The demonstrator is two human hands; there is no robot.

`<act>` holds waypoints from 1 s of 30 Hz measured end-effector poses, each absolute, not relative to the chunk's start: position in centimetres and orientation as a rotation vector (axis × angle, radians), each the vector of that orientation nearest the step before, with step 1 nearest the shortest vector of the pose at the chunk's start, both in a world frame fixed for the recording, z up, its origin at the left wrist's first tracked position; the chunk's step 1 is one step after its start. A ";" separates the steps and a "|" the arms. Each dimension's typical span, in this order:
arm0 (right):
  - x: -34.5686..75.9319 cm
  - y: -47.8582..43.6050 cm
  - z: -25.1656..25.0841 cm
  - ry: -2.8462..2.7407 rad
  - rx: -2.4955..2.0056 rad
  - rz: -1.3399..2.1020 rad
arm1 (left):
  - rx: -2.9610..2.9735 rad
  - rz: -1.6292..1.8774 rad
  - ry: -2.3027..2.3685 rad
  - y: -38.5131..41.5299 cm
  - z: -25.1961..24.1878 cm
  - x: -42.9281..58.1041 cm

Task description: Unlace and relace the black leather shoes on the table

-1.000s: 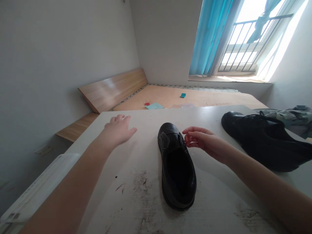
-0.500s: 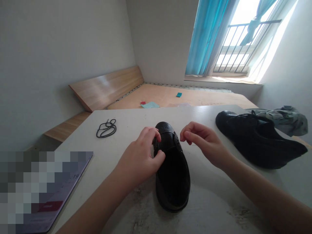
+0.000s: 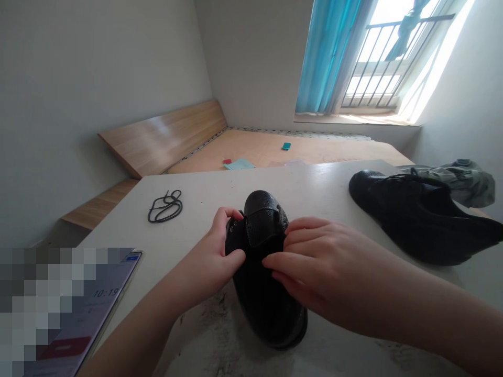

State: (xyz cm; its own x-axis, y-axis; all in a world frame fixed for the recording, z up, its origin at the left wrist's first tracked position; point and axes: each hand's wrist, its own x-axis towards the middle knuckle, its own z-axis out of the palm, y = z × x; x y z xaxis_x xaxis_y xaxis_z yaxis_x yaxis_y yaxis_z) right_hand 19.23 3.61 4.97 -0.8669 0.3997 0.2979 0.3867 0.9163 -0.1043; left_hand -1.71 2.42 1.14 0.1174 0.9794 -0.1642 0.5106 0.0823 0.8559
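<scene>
A black leather shoe [image 3: 262, 225] without a lace lies on the white table [image 3: 314, 183], toe pointing away from me. My left hand [image 3: 214, 259] grips its left side near the tongue, thumb and fingers pinched on the leather. My right hand [image 3: 314, 267] lies over the shoe's opening from the right, fingers pressed on the upper. A coiled black shoelace [image 3: 165, 207] rests on the table to the left, apart from both hands.
A second black shoe [image 3: 420, 217] with its lace in lies at the right, next to a grey-green cloth [image 3: 459, 180]. A phone [image 3: 90, 314] lies at the table's near left corner. Behind the table is a bare wooden bed frame [image 3: 251, 149] and a barred window.
My left hand left the shoelace on the table and came to the shoe's left side. My right hand moved from the tongue over the opening. The shoe now sits tilted between both hands.
</scene>
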 end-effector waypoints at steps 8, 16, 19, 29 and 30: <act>16.9 5.0 5.3 -3.312 -0.623 0.071 | 1.550 0.732 1.413 2.6 0.8 -0.9; 16.4 5.3 5.5 -3.315 -0.881 0.150 | 1.631 0.631 1.510 2.4 1.3 -0.7; 16.5 5.3 5.7 -3.317 -0.947 0.225 | 1.658 0.591 1.526 2.5 1.6 -0.8; 16.0 5.7 4.8 -3.299 -0.910 0.160 | 1.642 0.585 1.493 2.6 1.2 -1.3; 16.1 5.7 4.9 -3.298 -0.929 0.166 | 1.642 0.591 1.491 2.6 1.2 -1.3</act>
